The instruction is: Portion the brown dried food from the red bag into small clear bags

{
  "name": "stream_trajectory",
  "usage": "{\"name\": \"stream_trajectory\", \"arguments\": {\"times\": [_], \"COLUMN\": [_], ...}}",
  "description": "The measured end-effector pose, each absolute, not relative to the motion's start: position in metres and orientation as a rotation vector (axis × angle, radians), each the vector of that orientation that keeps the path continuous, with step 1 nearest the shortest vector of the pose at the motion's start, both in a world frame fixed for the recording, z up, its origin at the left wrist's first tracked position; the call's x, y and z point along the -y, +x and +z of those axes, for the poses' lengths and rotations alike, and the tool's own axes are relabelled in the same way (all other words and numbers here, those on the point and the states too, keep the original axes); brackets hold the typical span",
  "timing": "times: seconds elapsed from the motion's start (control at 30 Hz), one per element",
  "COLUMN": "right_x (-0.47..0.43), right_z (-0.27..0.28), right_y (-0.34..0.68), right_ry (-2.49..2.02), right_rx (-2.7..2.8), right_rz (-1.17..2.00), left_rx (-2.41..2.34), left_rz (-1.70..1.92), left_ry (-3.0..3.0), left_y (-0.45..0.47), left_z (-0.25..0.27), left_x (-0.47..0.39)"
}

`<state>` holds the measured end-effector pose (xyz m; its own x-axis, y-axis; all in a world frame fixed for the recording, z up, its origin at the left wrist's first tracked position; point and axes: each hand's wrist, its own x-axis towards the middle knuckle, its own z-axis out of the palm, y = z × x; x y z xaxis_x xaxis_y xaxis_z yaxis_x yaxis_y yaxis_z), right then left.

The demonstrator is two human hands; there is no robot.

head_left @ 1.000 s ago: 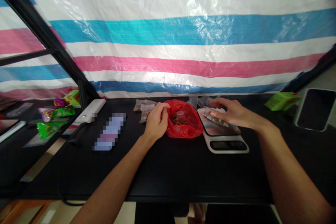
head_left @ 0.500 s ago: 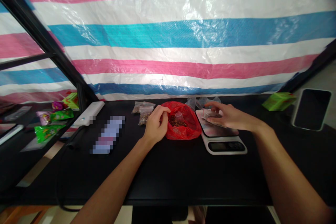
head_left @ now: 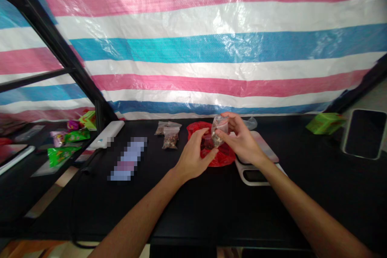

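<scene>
My right hand [head_left: 243, 139] pinches a small clear plastic bag [head_left: 219, 129], tilted, with brown dried bits at its lower end. Just left of it is my left hand [head_left: 193, 155], thumb and fingers apart, close to the bag but holding nothing that I can see. Beneath both hands lies an open red plastic bag [head_left: 222, 160]; inside it a small clear cup [head_left: 207, 142] shows in part. A white digital scale [head_left: 266, 149] stands under my right wrist, partly covered by it. Several filled zip bags [head_left: 171, 138] lie left of the red bag.
At the left are a phone [head_left: 128, 159] with a blurred screen, a white power strip [head_left: 109, 134] with a black cable, and bright snack packets [head_left: 63, 155]. A green box [head_left: 325, 123] and a propped phone [head_left: 365, 134] stand at the right. A striped sheet [head_left: 211, 48] hangs behind.
My right hand has lifted the small bag off the scale and carried it left over the red bag. My left hand has shifted right and opened beside it. The view has tilted slightly.
</scene>
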<state>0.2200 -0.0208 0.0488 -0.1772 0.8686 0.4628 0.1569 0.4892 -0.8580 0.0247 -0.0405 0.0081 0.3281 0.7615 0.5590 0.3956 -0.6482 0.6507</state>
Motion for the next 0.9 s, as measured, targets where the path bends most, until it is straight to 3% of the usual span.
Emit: {"name": "stream_trajectory", "arguments": {"times": [0.27, 0.5, 0.63, 0.9], "right_x": [0.014, 0.014, 0.015, 0.018], "right_z": [0.044, 0.027, 0.028, 0.035], "right_y": [0.178, 0.191, 0.192, 0.186], "right_ry": [-0.676, -0.672, -0.706, -0.85], "right_rx": [1.521, 1.306, 1.297, 1.389], "right_rz": [1.219, 1.393, 1.385, 1.196], "left_rx": [-0.977, -0.829, -0.748, -0.991], "left_rz": [1.451, 1.347, 1.285, 1.504], "left_ry": [1.892, 1.556, 1.509, 1.793], "left_y": [0.019, 0.014, 0.01, 0.008], "left_z": [0.01, 0.01, 0.012, 0.013], "left_x": [0.032, 0.025, 0.024, 0.021]}}
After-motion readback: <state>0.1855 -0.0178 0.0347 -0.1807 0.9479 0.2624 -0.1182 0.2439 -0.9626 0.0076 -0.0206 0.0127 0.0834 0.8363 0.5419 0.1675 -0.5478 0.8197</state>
